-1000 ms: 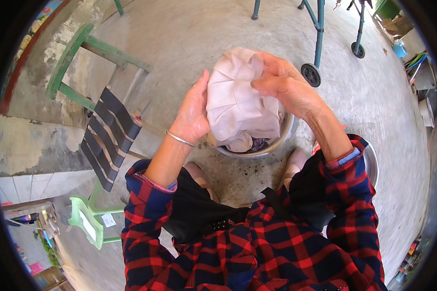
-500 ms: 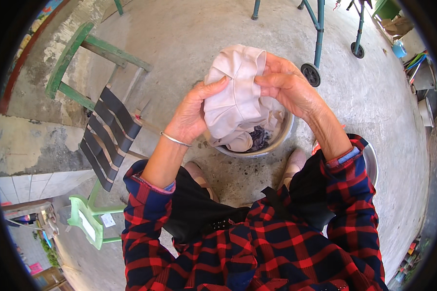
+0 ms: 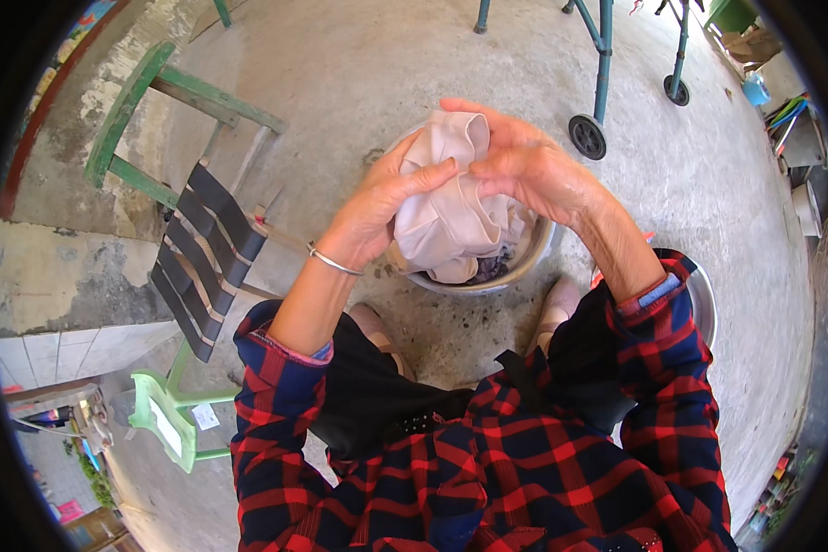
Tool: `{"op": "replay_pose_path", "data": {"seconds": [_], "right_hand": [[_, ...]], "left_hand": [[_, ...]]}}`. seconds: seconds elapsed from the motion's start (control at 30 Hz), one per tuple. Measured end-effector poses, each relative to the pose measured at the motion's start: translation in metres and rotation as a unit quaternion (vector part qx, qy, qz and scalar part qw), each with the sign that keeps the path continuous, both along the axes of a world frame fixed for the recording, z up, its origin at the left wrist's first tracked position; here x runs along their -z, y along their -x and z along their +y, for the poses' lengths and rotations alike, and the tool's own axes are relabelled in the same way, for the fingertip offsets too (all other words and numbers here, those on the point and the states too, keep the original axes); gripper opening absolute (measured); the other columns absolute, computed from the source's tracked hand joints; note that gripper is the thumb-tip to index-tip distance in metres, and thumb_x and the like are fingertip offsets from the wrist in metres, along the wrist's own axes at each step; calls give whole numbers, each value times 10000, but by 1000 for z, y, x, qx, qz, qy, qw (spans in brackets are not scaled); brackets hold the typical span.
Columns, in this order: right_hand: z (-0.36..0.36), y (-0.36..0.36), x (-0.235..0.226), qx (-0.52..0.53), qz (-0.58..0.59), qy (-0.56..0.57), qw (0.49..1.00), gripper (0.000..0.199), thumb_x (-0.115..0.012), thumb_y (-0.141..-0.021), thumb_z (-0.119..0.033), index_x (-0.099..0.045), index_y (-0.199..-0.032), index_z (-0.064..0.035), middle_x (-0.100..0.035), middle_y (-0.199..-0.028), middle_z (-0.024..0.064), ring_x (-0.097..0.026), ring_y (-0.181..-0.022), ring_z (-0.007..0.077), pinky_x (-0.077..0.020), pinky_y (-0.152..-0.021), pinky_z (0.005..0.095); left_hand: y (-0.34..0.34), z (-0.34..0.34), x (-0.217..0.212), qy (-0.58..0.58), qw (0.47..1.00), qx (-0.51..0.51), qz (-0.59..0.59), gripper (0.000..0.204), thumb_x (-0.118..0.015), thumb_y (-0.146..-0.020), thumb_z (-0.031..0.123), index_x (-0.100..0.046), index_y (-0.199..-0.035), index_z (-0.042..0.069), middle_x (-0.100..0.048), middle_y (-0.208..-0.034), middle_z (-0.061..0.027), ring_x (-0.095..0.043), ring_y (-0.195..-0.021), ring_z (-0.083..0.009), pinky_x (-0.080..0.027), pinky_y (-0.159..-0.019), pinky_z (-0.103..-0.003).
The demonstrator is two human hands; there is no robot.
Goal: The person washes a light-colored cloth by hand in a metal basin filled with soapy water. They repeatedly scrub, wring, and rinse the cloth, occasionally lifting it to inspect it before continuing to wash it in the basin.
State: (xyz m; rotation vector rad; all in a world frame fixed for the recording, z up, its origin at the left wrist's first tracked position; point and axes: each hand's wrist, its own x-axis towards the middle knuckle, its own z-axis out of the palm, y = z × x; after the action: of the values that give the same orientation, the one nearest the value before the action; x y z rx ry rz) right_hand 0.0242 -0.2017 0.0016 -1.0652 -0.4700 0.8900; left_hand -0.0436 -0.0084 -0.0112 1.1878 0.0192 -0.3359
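Observation:
A pale pink cloth garment (image 3: 446, 216), bunched and creased, is held up between my two hands. My left hand (image 3: 377, 204) grips its left side, thumb lying over the front. At the upper right, my right hand (image 3: 538, 170) pinches the gathered fabric, its fingers partly hidden behind the cloth. The lower part of the garment hangs into a round metal basin (image 3: 497, 289) on the floor. Inside the basin lies a dark, wet-looking cloth (image 3: 495, 267) beside more of the pale fabric.
Close to the basin are my shoes (image 3: 557, 304). A second metal basin (image 3: 705, 299) stands by my right knee. On the left are a green wooden frame (image 3: 143, 115), a black-strapped seat (image 3: 210, 262) and a light green plastic chair (image 3: 167, 421). A wheeled teal frame (image 3: 604, 69) stands ahead.
The garment has come down slightly and is bunched tighter. My right hand has shifted left, fingers now reaching over the top of the fabric, and my hands are closer together.

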Motion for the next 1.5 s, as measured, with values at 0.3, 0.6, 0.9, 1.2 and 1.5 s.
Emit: {"op": "replay_pose_path", "data": {"seconds": [0.3, 0.6, 0.9, 1.2, 1.5], "right_hand": [[0, -6, 0, 75, -27, -27, 996, 609, -577, -848, -74, -378, -1422, -38, -506, -1331, 160, -535, -1189, 224, -475, -970, 342], [-5, -2, 0, 80, -139, 171, 972, 181, -738, -813, -212, -676, -860, -49, -659, -806, -5, -593, -757, 89, -476, -730, 253], [-3, -5, 12, 138, -93, 51, 985, 93, -677, -854, -96, -660, -942, -72, -684, -863, 9, -609, -800, 84, -471, -748, 241], [-3, -2, 9, 154, -85, 12, 984, 91, -644, -880, -81, -651, -970, -68, -685, -890, 15, -617, -794, 84, -489, -742, 239], [-9, -3, 1, 186, -82, -24, 979, 91, -657, -875, -84, -656, -965, -66, -682, -874, 9, -630, -793, 90, -496, -739, 245]], "left_hand": [[-5, 11, 7, 61, 996, -64, 19, 423, -570, -948, 192, -491, -1304, -23, -607, -1211, -120, -624, -1071, -205, -510, -920, -332], [-9, 23, 3, 139, 975, -172, -11, 407, -587, -930, 170, -506, -1281, -20, -603, -1218, -141, -618, -1090, -243, -500, -960, -373], [-6, 24, 1, 78, 989, -103, 75, 416, -632, -905, 228, -551, -1271, 47, -610, -1225, -60, -579, -1140, -203, -429, -1015, -386], [-5, 22, 11, -117, 984, -124, -48, 272, -643, -844, 124, -653, -1097, 26, -669, -1045, -48, -604, -1020, -151, -462, -913, -307], [0, 19, -12, 89, 996, -10, 1, 615, -681, -840, 232, -444, -1346, -24, -634, -1135, -100, -598, -1059, -178, -441, -962, -315]]}}
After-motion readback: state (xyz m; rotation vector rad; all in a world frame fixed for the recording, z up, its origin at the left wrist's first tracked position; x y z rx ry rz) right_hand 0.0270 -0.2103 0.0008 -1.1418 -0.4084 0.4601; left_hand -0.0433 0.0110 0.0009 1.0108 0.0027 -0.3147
